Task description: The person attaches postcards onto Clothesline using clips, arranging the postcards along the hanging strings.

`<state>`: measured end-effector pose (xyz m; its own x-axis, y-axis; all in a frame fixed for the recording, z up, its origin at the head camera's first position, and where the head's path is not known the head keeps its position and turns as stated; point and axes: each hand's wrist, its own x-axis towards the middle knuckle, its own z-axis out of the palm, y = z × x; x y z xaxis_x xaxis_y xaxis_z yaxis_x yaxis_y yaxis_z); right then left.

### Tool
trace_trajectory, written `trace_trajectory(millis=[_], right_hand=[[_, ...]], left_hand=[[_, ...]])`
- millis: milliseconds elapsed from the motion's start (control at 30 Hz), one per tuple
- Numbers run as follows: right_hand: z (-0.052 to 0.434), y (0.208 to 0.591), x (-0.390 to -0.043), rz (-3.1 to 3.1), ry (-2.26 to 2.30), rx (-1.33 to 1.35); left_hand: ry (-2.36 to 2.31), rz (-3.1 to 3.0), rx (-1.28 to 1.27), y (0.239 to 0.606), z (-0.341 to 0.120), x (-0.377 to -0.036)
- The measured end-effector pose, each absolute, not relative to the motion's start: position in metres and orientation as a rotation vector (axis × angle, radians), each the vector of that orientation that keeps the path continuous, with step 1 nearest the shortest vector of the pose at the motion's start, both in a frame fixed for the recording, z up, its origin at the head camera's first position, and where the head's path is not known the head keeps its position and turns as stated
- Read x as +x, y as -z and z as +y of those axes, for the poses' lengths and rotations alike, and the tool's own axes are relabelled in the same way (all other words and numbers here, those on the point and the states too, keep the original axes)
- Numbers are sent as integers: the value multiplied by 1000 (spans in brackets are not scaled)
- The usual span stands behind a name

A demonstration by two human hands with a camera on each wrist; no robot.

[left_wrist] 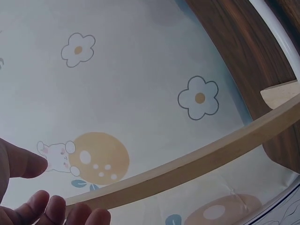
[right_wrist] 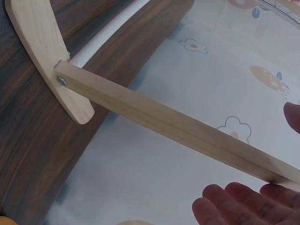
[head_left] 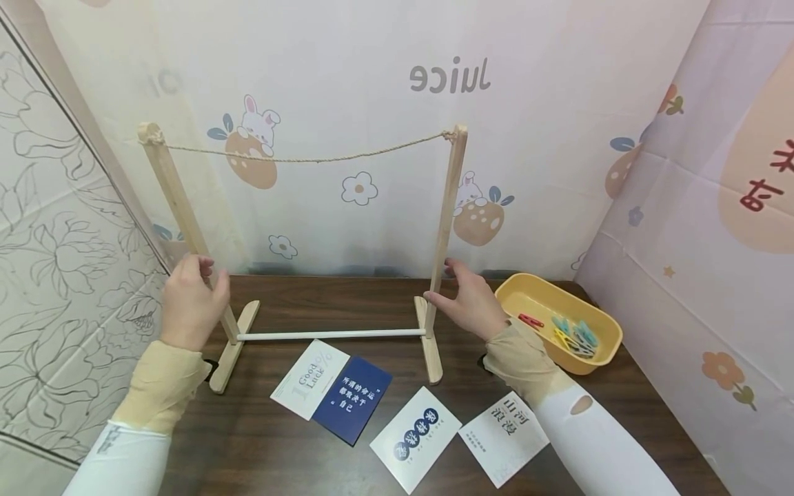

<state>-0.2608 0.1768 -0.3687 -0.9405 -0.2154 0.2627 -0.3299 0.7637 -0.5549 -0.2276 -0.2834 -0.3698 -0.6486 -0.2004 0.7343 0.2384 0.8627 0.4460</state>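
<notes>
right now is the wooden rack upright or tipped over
Upright: the wooden rack stands on both feet on the table, string taut between its posts.

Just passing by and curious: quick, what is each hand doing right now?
Left hand: fingers curled round the left pale wooden upright post of the string rack.
Right hand: open, straight fingers against the right wooden post.

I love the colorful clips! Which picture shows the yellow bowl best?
The head view: the whole yellow bowl sits right of the wooden stand, clips inside. The left wrist view misses it; the right wrist view shows maybe a yellow sliver.
</notes>
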Motion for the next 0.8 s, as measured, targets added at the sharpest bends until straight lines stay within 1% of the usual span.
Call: trace_trajectory(millis=[533, 800], right_hand=[[175, 374, -277, -2742, -1013, 430], [172, 380, -283, -2705, -1097, 452]], left_hand=[[752, -2170, 167, 367, -292, -227], [779, -2297, 257, 366, -297, -230]])
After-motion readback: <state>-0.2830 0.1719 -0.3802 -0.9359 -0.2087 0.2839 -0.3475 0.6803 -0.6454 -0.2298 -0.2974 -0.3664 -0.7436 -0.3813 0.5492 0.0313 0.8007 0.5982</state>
